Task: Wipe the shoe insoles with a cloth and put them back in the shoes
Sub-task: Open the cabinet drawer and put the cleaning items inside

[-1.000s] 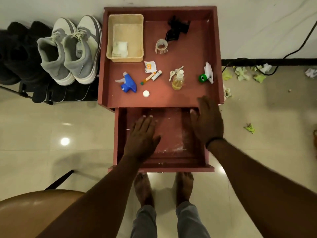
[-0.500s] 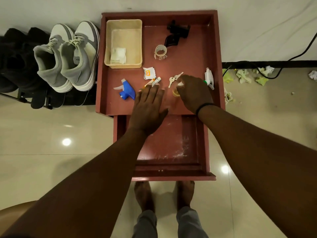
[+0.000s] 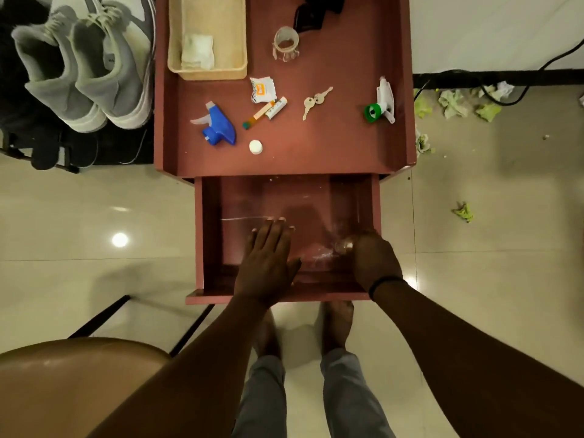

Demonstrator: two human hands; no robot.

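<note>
A pair of grey and white sneakers (image 3: 85,67) stands on a rack left of the red table (image 3: 316,153); their insoles cannot be made out. A folded white cloth (image 3: 197,52) lies in the beige basket (image 3: 240,42) at the table's back left. My left hand (image 3: 268,263) lies flat, fingers straight, over the open drawer (image 3: 208,235) below the tabletop. My right hand (image 3: 373,260) is inside the drawer's right front corner, curled round a small bottle (image 3: 343,246) that is mostly hidden by the fingers.
On the tabletop lie a blue spray head (image 3: 218,126), a white cap (image 3: 255,147), two small tubes (image 3: 268,110), keys (image 3: 313,101), a green-and-white spray head (image 3: 380,104), a tape roll (image 3: 286,42) and a black object (image 3: 313,11). A brown seat (image 3: 63,384) is at the lower left. Crumpled paper (image 3: 455,104) litters the floor on the right.
My right hand took the small yellow bottle off the tabletop and brought it down into the drawer. My left hand drew back from the tabletop to over the drawer.
</note>
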